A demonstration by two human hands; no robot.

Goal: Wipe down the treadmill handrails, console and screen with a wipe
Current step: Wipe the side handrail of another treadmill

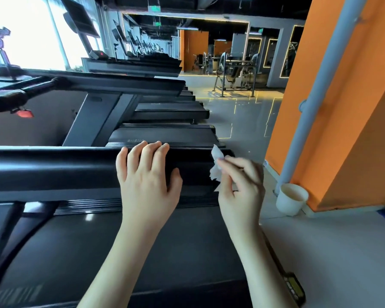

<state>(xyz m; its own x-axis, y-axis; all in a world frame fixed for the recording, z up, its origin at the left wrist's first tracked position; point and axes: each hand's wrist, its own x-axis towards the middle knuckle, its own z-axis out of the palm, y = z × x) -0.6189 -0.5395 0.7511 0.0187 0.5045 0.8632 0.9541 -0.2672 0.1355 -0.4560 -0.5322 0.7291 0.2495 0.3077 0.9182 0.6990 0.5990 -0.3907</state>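
A thick black treadmill handrail [53,167] runs across the middle of the head view. My left hand [146,176] rests on top of it near its right end, fingers laid over the far edge and thumb against the near side. At the rail's end, my right hand [240,187] pinches a crumpled white wipe [216,167], which touches the end cap. Below both arms lies the dark treadmill belt [98,252]. The console and screen of this treadmill are outside the view.
A row of further treadmills [147,85] stretches away behind the rail. A white paper cup [291,198] stands on the floor at the foot of a grey pipe [316,96] against an orange wall [342,107]. Gym machines [233,72] stand across the tiled floor.
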